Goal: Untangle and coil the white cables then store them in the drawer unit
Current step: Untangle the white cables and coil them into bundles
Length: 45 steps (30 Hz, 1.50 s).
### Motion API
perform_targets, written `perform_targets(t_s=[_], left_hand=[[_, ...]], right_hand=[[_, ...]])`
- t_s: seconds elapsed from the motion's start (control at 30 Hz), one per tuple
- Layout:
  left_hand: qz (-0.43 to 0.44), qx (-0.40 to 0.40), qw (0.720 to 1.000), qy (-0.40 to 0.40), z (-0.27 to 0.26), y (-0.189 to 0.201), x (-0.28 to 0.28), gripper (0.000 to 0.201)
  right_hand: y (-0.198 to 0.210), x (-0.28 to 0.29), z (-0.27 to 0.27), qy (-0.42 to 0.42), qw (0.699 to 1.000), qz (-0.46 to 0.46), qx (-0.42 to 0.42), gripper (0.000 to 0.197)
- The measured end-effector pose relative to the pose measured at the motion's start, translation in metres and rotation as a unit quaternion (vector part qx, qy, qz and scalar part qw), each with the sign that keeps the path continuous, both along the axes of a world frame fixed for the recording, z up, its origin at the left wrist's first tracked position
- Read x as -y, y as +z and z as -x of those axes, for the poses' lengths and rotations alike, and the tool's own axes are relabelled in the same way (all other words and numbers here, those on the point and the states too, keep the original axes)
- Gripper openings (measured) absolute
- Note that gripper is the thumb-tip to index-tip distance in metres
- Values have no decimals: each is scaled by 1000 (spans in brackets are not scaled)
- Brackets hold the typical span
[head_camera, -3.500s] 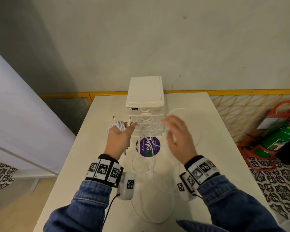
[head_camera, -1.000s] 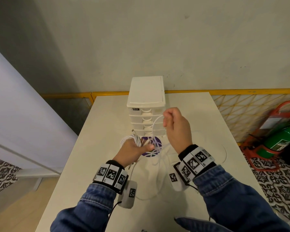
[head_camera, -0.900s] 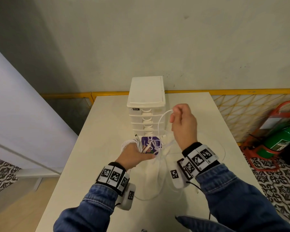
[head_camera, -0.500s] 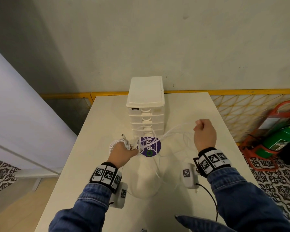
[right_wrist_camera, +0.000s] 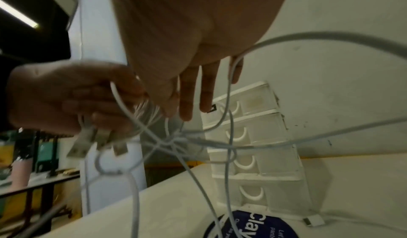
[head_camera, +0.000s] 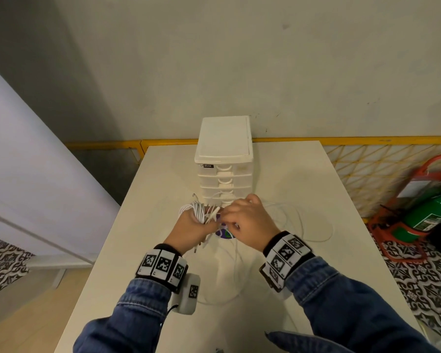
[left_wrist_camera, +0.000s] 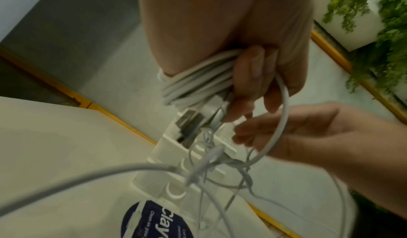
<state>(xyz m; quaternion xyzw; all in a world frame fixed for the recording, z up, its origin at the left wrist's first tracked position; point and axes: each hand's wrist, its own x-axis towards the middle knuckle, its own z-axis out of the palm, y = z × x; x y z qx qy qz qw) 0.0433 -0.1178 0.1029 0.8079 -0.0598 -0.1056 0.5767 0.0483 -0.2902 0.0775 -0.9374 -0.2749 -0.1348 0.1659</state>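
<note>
My left hand [head_camera: 201, 225] grips a coil of white cables [head_camera: 196, 212] wound round its fingers just in front of the white drawer unit [head_camera: 224, 179]. In the left wrist view the coil [left_wrist_camera: 193, 85] and several USB plugs [left_wrist_camera: 189, 121] stick out of that fist. My right hand [head_camera: 229, 220] is right beside it, fingers nearly straight [right_wrist_camera: 193, 93], with a loose strand [right_wrist_camera: 229, 88] running across them. A knot of thin strands [right_wrist_camera: 176, 139] hangs under both hands. All the drawers look closed.
Loose cable loops [head_camera: 303, 225] lie on the white table [head_camera: 163, 179] to the right and near me. A purple round sticker [head_camera: 223, 233] sits under my hands. A green extinguisher [head_camera: 428, 215] stands on the floor at the right.
My right hand, which had pulled a strand out to the right, has swung back left to the coil. My left hand kept its grip and stayed about where it was.
</note>
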Motion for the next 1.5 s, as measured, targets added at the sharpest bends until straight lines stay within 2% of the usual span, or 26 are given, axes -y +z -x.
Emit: perform_targets(t_s=[0.03,0.13,0.23,0.33,0.4,0.5,0.6,0.7,0.8,0.87,0.93,1.0,1.13,1.17,1.23,1.27,1.33,1.43,1.5], left_hand=[[11,-1,1000,2,2,4,-1,8],[35,-3,999,-1,3,14,-4,14],[76,-6,997,20,4,20,-6,23],[161,-6,983,90,-2,23,-12,22],[169,4,979,116,-5,25,-15,19],[179,20,976,125,-4,32,-10,18],[173,21,975,138,-3,33,-6,18],[178,18,972,154,-2,30,-6,20],[148,34,975,160,-5,29,-7,16],[122,46,978,166,-9,33,-10,11],[118,61,977,169,-13,36,-13,12],[119,63,977,163,-15,38,-15,12],[67,42,991,110,-15,30,-11,9],[49,34,993,97,-14,27,-8,16],[21,22,997,76,-11,20,0,44],[11,12,998,67,-10,17,5,50],[-3,-6,999,39,-8,13,12,47],[-27,-22,999,28,-6,8,15,31],[-26,-26,996,76,-8,7,11,35]], right_hand=[[-3,-1,-2,-18,1000,25,4,21],[-5,-3,-4,-39,996,75,-14,41],[-2,-7,-5,-40,996,73,-28,51],[2,0,-6,-80,995,-27,-55,45],[3,5,-8,-106,984,-104,-96,53],[5,11,-6,-122,971,-129,-157,59],[6,20,-5,-166,938,-181,-246,63],[9,34,-8,-209,928,-203,-232,82],[13,45,-9,-240,895,-310,-215,98],[14,50,-9,-223,880,-378,-181,103],[17,54,-10,-202,877,-407,-156,107],[24,55,-11,-179,870,-423,-178,111],[32,39,-4,-90,860,-460,-203,104],[34,32,-2,-64,860,-464,-203,100],[40,17,3,-12,861,-461,-216,96],[42,10,3,7,860,-458,-224,95],[46,2,3,30,860,-454,-232,89],[41,2,3,-20,884,-418,-210,69],[29,12,2,-96,898,-370,-216,49]])
